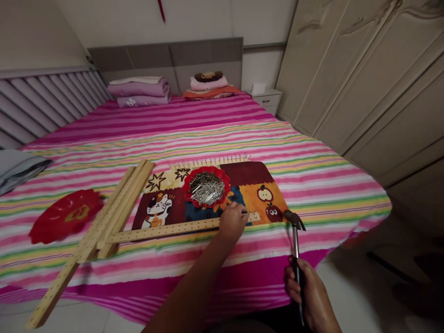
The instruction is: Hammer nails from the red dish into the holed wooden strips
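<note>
On a striped bed, the left hand's fingers pinch a nail against a wooden strip, steadying it, while the right hand grips a hammer at four o'clock, ready.

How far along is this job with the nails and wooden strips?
Done: a row of nails stands along the far edge of the patterned mat. In hand: the left hand pinches what looks like a nail at a perforated wooden strip; the right hand grips a hammer. Left: a red dish heaped with nails, and more strips.
</note>
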{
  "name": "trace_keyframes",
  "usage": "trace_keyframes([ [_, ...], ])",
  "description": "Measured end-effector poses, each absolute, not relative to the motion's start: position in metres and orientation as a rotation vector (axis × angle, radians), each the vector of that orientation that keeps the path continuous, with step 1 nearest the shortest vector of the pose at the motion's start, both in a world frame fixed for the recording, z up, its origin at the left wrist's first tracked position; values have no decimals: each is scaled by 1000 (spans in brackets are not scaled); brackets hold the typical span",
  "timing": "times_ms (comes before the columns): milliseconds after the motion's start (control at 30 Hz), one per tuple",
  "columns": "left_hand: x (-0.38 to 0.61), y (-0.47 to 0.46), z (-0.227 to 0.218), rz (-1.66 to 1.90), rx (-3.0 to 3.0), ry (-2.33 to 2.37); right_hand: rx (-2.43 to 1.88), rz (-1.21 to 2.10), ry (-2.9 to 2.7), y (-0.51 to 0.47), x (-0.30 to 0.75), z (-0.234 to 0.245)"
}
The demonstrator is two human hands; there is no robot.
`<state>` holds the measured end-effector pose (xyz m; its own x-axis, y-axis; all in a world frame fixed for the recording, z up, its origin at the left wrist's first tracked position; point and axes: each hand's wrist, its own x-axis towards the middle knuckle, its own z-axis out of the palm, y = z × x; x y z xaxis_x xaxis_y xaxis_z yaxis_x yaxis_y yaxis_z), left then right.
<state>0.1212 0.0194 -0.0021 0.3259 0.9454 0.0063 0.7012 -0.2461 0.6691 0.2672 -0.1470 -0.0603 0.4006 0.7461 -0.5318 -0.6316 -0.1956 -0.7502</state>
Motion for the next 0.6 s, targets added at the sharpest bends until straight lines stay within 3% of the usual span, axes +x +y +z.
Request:
trace_keyframes([
  [200, 79, 39, 20, 766, 2064, 1631, -1264, 1245, -104, -146, 267, -61],
  [333, 51, 60, 32, 479, 2064, 2009, -1264, 1250, -96, -146, 268, -63],
  [600, 52, 74, 30, 164, 2107, 2010, -1277, 1259, -92, -144, 268, -60],
])
